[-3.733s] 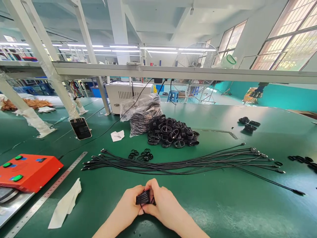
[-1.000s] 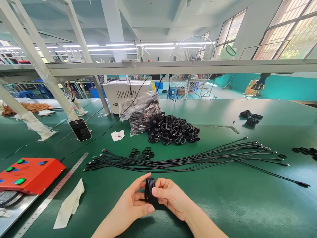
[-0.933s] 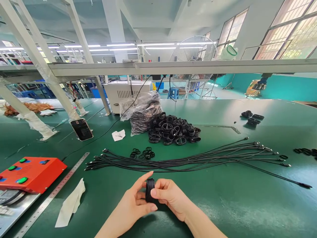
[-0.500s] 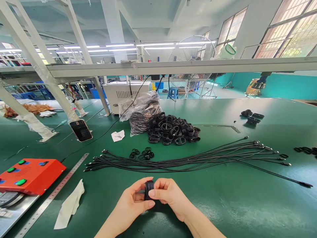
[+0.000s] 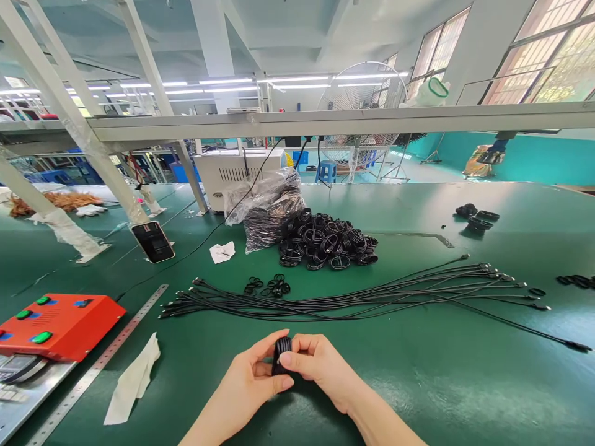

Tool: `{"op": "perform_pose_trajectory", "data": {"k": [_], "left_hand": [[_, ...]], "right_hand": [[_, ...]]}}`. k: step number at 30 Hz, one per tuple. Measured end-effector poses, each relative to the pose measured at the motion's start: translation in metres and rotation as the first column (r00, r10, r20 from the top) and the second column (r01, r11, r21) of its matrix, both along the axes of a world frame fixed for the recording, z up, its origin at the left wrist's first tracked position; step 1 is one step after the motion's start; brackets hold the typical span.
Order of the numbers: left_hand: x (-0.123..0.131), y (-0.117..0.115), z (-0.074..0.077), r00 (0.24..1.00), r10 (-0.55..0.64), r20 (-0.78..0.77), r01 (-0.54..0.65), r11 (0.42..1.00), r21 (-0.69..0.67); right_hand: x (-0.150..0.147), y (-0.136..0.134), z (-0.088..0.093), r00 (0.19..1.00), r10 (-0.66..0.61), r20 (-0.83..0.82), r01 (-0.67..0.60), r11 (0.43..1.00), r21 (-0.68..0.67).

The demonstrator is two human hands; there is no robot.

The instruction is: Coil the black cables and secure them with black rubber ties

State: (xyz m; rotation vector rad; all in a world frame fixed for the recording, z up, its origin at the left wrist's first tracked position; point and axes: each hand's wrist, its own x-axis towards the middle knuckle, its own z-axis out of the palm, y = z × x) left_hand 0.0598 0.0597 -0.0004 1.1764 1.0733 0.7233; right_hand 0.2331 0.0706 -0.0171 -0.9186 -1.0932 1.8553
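While left grip (image 5: 251, 376) and right grip (image 5: 320, 364) clasp the coil (image 5: 281, 347), its length stands upright.

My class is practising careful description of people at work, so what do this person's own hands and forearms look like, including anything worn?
The left hand and right hand are bare, without gloves. No ring, watch or bracelet shows, and no sleeve covers the visible parts of the forearms. No markings stand out; the nails are too small to judge closely.

One camera, worn on the person's head — it looks forward and down, left hand (image 5: 246, 379) and right hand (image 5: 323, 370) close below, table (image 5: 418, 365) beyond, windows (image 5: 548, 59) far up right.
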Motion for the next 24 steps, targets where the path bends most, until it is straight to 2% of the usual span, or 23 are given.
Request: {"op": "perform_pose_trajectory", "data": {"k": [3, 7, 11, 14, 19, 24], "left_hand": [[0.001, -0.003, 0.002, 1.0, -0.005, -0.013, 0.005, 1.0, -0.009], [0.001, -0.004, -0.003, 0.999, 0.001, 0.034, -0.001, 1.0, -0.022], [0.002, 0.007, -0.012, 0.997, 0.051, 0.051, -0.051, 0.999, 0.004], [0.006, 0.025, -0.008, 1.0, 0.03, 0.0, -0.03, 0.997, 0.07], [0.015, 0.049, 0.007, 0.995, -0.061, -0.074, 0.072, 0.986, 0.153], [0.014, 0.046, -0.001, 0.993, -0.098, -0.072, 0.107, 0.985, 0.133]], "right_hand": [[-0.008, -0.001, -0.005, 0.997, -0.073, -0.031, 0.074, 0.996, 0.041], [-0.02, -0.005, -0.011, 0.978, -0.203, 0.046, 0.197, 0.974, 0.113], [-0.017, -0.003, -0.008, 0.985, -0.172, 0.023, 0.168, 0.977, 0.131], [-0.007, 0.004, -0.005, 0.981, -0.191, 0.036, 0.182, 0.967, 0.178], [0.006, 0.016, -0.007, 0.943, -0.316, 0.103, 0.253, 0.884, 0.394], [0.009, 0.015, -0.017, 0.919, -0.352, 0.177, 0.235, 0.851, 0.47]]}}
